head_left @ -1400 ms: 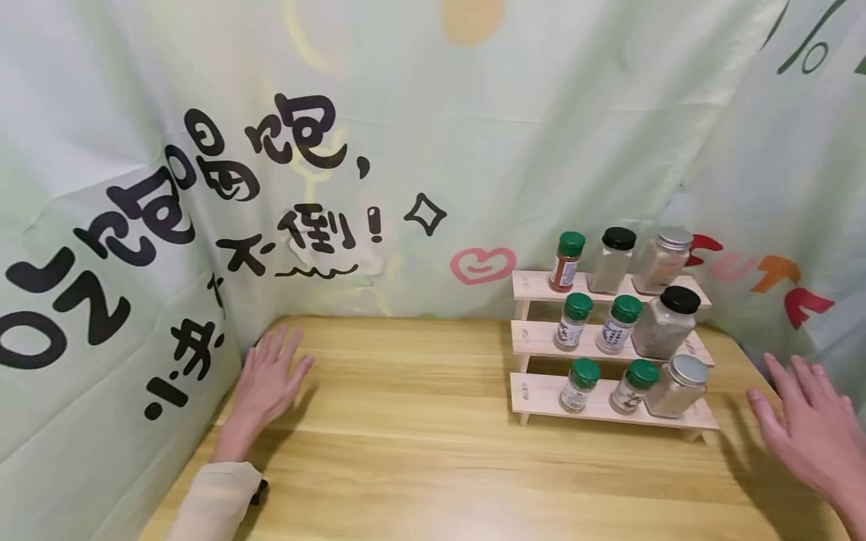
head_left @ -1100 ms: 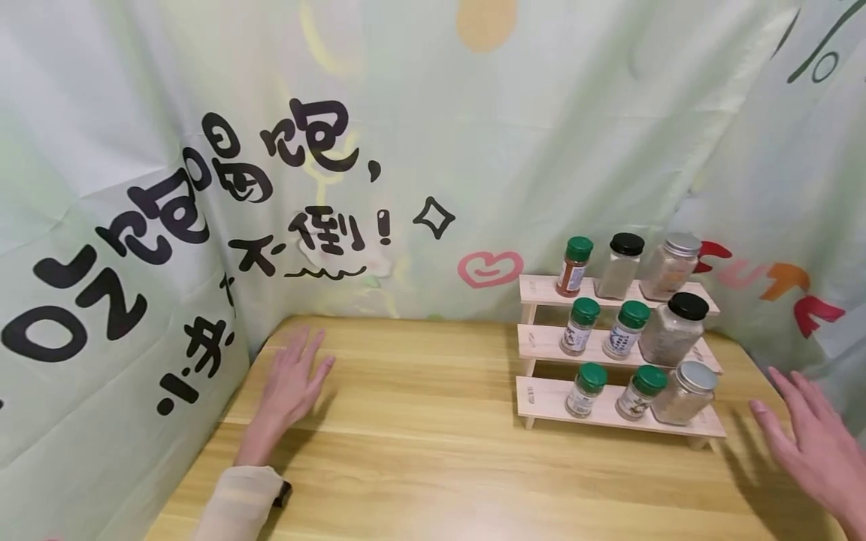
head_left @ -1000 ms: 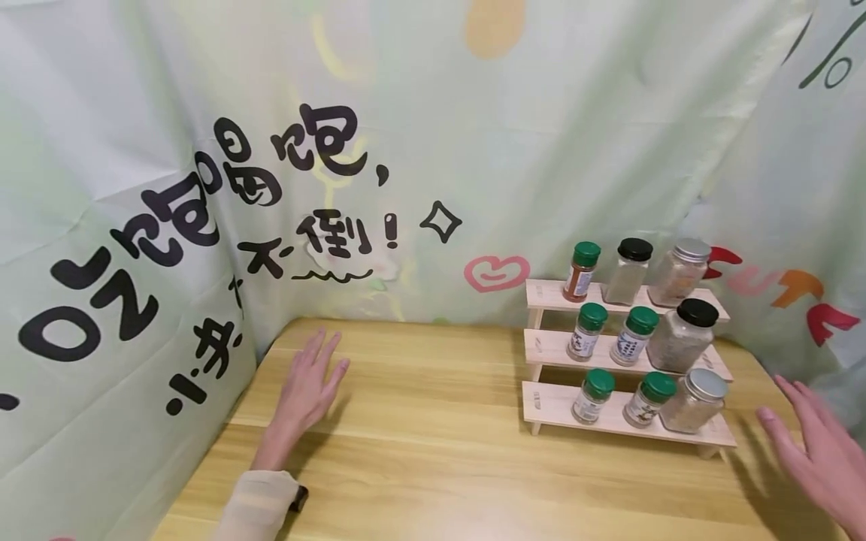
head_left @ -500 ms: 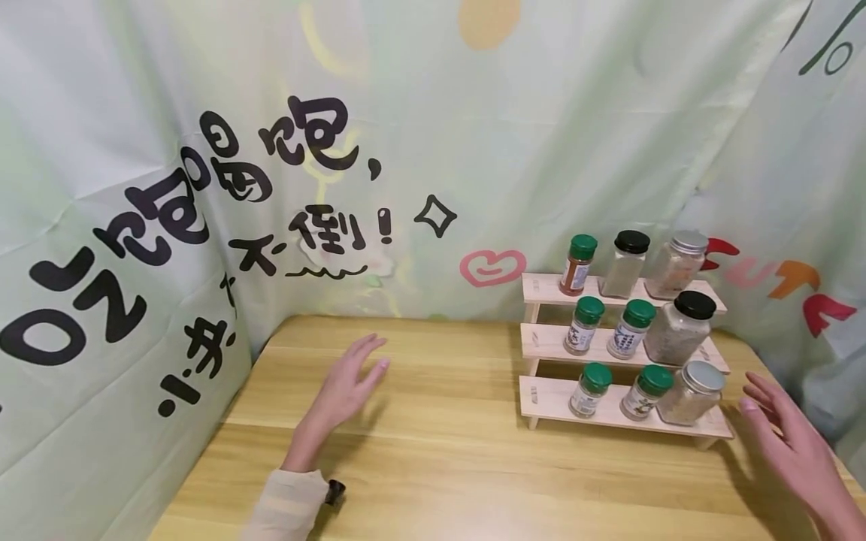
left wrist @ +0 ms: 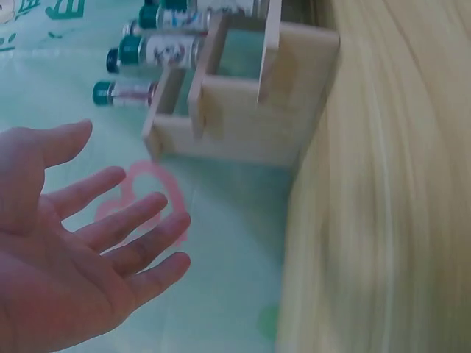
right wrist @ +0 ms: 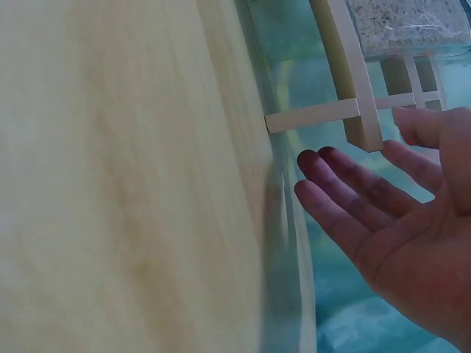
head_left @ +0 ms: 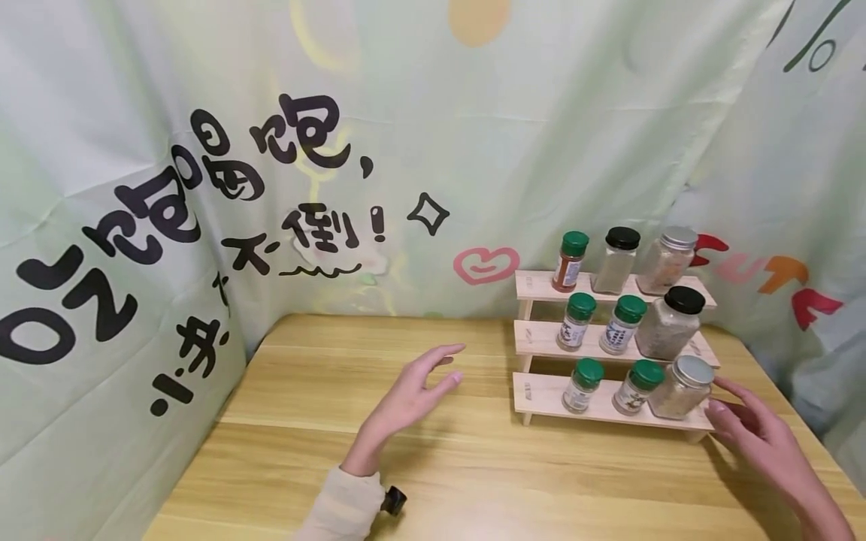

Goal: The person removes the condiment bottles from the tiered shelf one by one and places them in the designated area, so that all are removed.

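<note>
A three-tier wooden rack point(head_left: 541, 394) stands at the right of the table, with several spice jars on its steps. My right hand point(head_left: 761, 432) is at the right end of the bottom step, its fingertips right by the silver-lidded jar point(head_left: 679, 394). In the right wrist view the fingers point(right wrist: 342, 213) are spread slightly bent beside the end of the rack point(right wrist: 358, 81), holding nothing. My left hand point(head_left: 413, 391) hovers left of the rack with thumb and fingers apart. The left wrist view shows its palm point(left wrist: 59, 287) bare, facing the rack's side.
Beside the silver-lidded jar on the bottom step are two green-lidded jars point(head_left: 582, 391). A large black-lidded jar point(head_left: 668, 330) sits on the middle step. A printed cloth point(head_left: 406, 150) hangs behind and along both sides of the wooden table point(head_left: 460, 458).
My left hand has moved right across the table from its left edge toward the rack. My right hand has come left to the rack's right end. The jars stay put.
</note>
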A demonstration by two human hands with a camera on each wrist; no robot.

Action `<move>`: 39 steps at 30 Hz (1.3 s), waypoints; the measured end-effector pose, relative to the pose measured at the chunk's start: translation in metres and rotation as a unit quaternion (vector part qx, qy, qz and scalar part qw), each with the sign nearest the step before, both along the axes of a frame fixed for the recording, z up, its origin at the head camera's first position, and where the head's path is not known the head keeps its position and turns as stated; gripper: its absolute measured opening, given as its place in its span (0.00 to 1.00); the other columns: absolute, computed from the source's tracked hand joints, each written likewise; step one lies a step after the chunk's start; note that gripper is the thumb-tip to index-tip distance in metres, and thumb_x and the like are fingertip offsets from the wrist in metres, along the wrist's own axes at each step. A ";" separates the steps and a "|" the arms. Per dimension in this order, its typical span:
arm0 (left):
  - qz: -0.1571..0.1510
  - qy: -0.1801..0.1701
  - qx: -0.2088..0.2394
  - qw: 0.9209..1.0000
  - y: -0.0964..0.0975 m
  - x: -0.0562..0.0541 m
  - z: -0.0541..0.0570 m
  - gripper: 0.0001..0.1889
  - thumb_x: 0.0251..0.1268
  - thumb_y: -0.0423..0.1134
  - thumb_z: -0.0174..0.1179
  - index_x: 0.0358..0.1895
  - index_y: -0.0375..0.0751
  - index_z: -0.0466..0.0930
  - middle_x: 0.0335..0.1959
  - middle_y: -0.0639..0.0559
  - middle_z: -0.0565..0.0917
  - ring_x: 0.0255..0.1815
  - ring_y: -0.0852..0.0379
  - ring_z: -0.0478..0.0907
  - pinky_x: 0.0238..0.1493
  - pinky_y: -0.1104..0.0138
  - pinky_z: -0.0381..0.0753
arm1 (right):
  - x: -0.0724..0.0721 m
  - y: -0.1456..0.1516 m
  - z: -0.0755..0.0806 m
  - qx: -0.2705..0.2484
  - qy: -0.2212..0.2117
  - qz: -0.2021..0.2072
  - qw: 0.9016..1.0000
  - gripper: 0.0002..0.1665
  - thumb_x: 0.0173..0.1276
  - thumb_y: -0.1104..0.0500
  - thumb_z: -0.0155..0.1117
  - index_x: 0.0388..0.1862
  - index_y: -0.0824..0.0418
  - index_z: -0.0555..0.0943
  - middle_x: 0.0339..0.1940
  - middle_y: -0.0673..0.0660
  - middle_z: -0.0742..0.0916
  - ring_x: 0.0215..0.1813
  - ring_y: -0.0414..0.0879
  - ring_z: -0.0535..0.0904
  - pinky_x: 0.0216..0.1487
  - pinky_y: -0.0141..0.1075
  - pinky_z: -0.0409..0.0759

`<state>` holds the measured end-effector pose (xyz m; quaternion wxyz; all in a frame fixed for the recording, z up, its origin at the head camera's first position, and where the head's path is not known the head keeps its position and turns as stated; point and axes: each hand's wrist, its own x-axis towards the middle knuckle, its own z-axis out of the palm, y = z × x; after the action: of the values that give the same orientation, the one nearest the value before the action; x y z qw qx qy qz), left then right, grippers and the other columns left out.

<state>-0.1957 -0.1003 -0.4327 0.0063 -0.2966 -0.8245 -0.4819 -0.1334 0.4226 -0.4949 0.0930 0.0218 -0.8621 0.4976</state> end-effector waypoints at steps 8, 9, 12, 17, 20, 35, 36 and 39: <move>-0.040 -0.039 0.087 0.995 0.041 0.001 -0.006 0.24 0.79 0.40 0.57 0.73 0.42 0.69 0.70 0.46 0.75 0.67 0.47 0.76 0.74 0.53 0.69 | -0.001 0.002 -0.001 0.006 0.004 0.012 1.000 0.22 0.77 0.62 0.62 0.64 0.41 0.76 0.45 0.23 0.78 0.44 0.21 0.78 0.35 0.24 0.85; -0.045 -0.044 0.096 0.993 0.046 0.001 -0.006 0.23 0.79 0.40 0.57 0.73 0.42 0.70 0.70 0.45 0.76 0.67 0.47 0.76 0.73 0.54 0.70 | 0.000 0.003 0.000 0.004 -0.001 0.012 1.000 0.22 0.78 0.62 0.61 0.64 0.40 0.76 0.45 0.24 0.79 0.44 0.22 0.79 0.35 0.25 0.85; -0.053 -0.059 0.121 0.989 0.061 0.002 -0.009 0.23 0.79 0.38 0.57 0.72 0.40 0.71 0.68 0.44 0.77 0.66 0.45 0.77 0.72 0.54 0.71 | -0.001 0.003 0.001 0.005 -0.014 0.012 1.000 0.21 0.78 0.61 0.61 0.64 0.41 0.77 0.43 0.24 0.80 0.43 0.22 0.79 0.36 0.25 0.85; -0.065 -0.069 0.156 0.983 0.087 0.005 -0.013 0.22 0.79 0.37 0.57 0.70 0.34 0.71 0.67 0.37 0.77 0.66 0.38 0.76 0.71 0.53 0.72 | 0.000 0.003 0.003 0.007 -0.026 0.010 1.000 0.20 0.78 0.59 0.62 0.64 0.42 0.76 0.43 0.25 0.82 0.42 0.24 0.81 0.36 0.24 0.84; -0.062 -0.065 0.161 0.983 0.100 0.007 -0.015 0.22 0.79 0.38 0.57 0.70 0.34 0.72 0.66 0.37 0.77 0.65 0.40 0.77 0.70 0.54 0.74 | 0.001 0.002 0.003 0.011 -0.023 0.007 1.000 0.21 0.78 0.59 0.62 0.63 0.37 0.77 0.43 0.26 0.82 0.42 0.24 0.81 0.36 0.23 0.83; -0.055 -0.058 0.237 0.968 0.156 0.003 -0.019 0.24 0.67 0.30 0.69 0.64 0.34 0.77 0.62 0.44 0.81 0.62 0.48 0.80 0.67 0.58 0.77 | 0.002 0.000 0.004 0.020 -0.046 -0.013 0.999 0.20 0.78 0.58 0.62 0.66 0.48 0.77 0.41 0.27 0.83 0.39 0.25 0.82 0.34 0.27 0.85; -0.056 -0.055 0.235 0.969 0.159 0.003 -0.018 0.24 0.66 0.30 0.69 0.65 0.34 0.77 0.62 0.45 0.82 0.62 0.51 0.80 0.67 0.59 0.77 | 0.002 0.000 0.004 0.020 -0.046 -0.012 0.999 0.20 0.78 0.58 0.62 0.66 0.49 0.77 0.41 0.27 0.83 0.39 0.25 0.82 0.34 0.27 0.85; -0.062 -0.044 0.226 0.971 0.166 0.001 -0.018 0.25 0.65 0.30 0.70 0.65 0.33 0.77 0.60 0.46 0.83 0.60 0.57 0.81 0.66 0.61 0.78 | 0.002 -0.002 0.002 0.003 -0.047 -0.006 0.999 0.20 0.78 0.59 0.62 0.64 0.41 0.76 0.42 0.27 0.83 0.40 0.26 0.82 0.34 0.28 0.86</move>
<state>-0.1948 0.0652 -0.4502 0.0066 -0.3164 -0.6735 -0.6680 -0.1311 0.4209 -0.4925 0.0556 -0.0064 -0.8674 0.4945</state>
